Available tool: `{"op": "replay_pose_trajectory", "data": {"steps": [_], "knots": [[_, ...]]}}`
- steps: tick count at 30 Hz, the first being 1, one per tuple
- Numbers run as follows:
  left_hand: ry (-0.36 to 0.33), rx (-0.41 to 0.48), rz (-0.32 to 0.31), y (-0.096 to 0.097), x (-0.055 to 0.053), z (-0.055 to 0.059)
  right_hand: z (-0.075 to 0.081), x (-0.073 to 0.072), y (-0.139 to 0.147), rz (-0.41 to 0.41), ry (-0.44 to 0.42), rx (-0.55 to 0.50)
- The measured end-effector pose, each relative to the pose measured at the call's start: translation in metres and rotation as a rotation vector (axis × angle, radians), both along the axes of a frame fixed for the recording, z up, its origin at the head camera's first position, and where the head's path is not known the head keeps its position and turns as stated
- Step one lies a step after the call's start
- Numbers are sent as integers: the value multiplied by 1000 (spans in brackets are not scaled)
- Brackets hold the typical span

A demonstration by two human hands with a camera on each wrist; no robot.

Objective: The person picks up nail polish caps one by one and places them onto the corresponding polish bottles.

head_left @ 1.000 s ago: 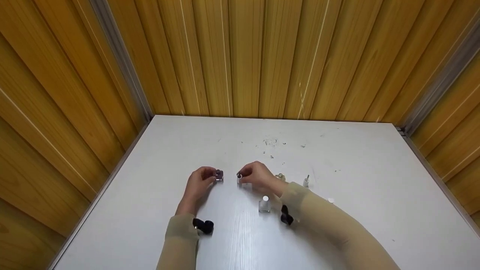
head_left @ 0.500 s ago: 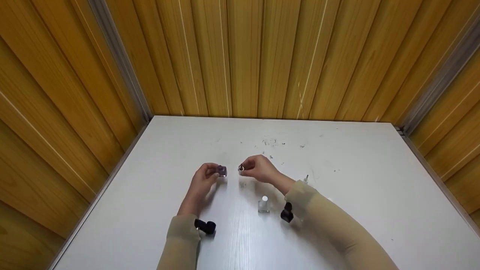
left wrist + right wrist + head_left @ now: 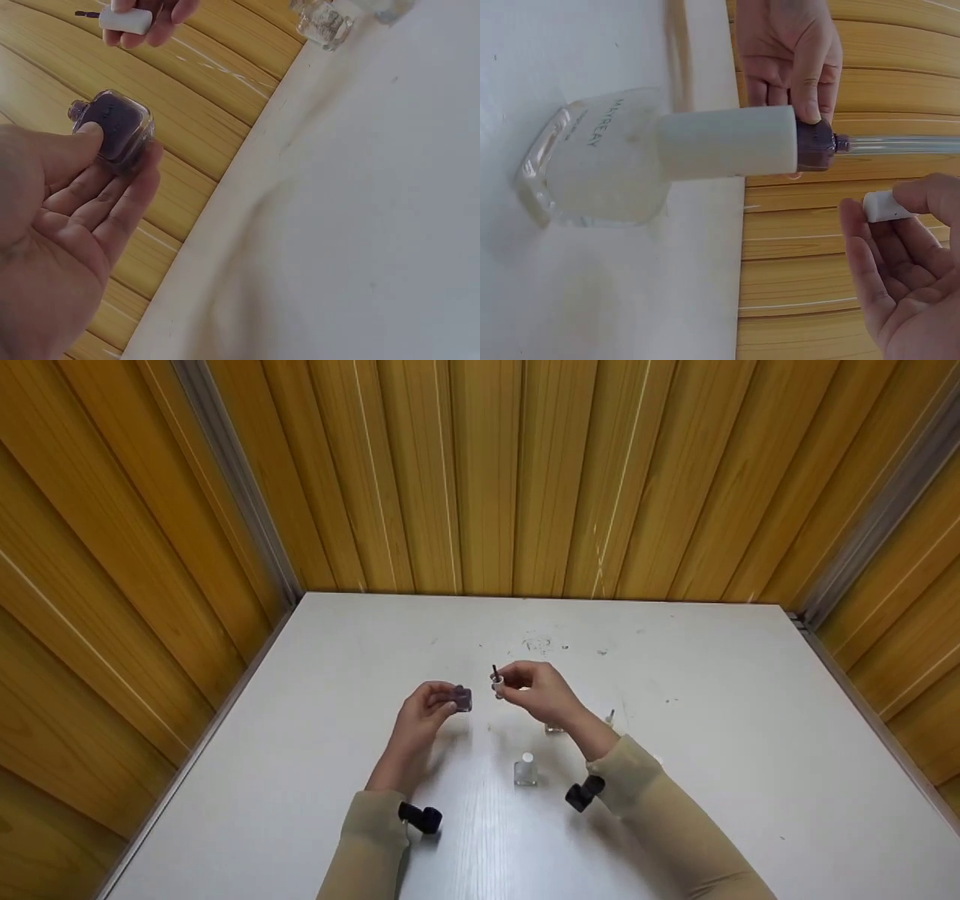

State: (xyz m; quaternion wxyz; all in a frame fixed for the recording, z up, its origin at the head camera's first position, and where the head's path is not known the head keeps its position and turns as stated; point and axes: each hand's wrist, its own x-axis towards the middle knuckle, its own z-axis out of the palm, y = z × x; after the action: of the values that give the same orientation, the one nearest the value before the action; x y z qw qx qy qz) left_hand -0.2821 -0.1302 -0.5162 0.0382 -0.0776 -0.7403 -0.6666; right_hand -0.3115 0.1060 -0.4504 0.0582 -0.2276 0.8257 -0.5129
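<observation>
My left hand [image 3: 420, 720] holds a small square bottle of purple nail polish [image 3: 463, 700] between thumb and fingers, above the table. In the left wrist view its bottle neck [image 3: 76, 110] is uncapped. To the right, my right hand [image 3: 551, 694] pinches a white nail polish cap [image 3: 498, 688] with its dark brush [image 3: 86, 13] sticking out, upward in the head view. Cap and bottle are apart. Below the hands stands a clear nail polish bottle [image 3: 526, 772] with a white cap, large in the right wrist view, where it bears lettering [image 3: 600, 124].
Behind my right wrist a glass bottle [image 3: 553, 728] is partly hidden. Another brush cap [image 3: 610, 719] stands right of it, brush upward. A white piece [image 3: 658, 760] peeks out beside the right sleeve. Dark specks mark the white table [image 3: 375, 637], and wood-patterned walls [image 3: 480, 472] enclose it.
Both hands have risen from near the tabletop and shifted right with what they hold. The cap's brush now shows clearly, pointing up. The capped clear bottle has stayed put.
</observation>
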Motion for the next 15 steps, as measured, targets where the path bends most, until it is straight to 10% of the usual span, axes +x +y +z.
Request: {"op": "replay_pose_trajectory", "data": {"steps": [15], "knots": [[76,-153,-16,5,5,6,-2,20,10,-73,94,-89]]}}
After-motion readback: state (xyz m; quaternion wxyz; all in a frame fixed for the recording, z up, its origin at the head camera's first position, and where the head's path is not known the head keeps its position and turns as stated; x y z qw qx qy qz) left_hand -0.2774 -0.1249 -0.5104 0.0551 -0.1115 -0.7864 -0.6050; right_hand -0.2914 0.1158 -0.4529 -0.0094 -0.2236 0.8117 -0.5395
